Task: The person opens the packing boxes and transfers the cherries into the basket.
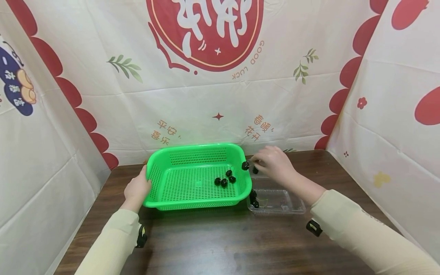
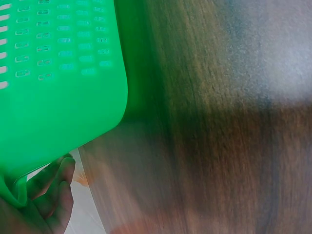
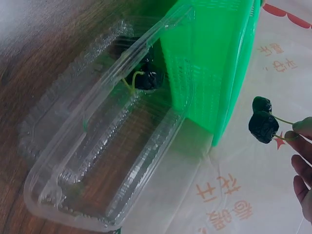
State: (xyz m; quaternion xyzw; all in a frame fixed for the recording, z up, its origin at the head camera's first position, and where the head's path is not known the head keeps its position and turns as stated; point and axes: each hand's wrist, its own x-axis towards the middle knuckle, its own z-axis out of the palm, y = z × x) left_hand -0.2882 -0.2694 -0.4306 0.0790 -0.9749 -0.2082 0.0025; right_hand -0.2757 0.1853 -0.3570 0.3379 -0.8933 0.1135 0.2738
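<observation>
A green slotted basket (image 1: 192, 149) stands on a dark wooden table (image 1: 220, 244). My left hand (image 1: 140, 186) grips its left rim, and its fingers (image 2: 54, 192) show under the basket's edge (image 2: 63, 92). My right hand (image 1: 265, 162) pinches the stems of two dark cherries (image 1: 245, 165) just above the basket's right rim; in the right wrist view these held cherries (image 3: 262, 125) hang beside the basket wall (image 3: 209, 63). Three cherries (image 1: 225, 179) lie inside the basket. An open clear plastic box (image 1: 279, 203) holds a few more cherries (image 1: 253, 199) to the right.
Printed cloth walls (image 1: 213, 95) close in the table at the back, left and right. The clear box (image 3: 97, 146) lies against the basket's right side with a stemmed cherry (image 3: 146, 78) at its near end. Bare wood (image 2: 219, 122) lies in front of the basket.
</observation>
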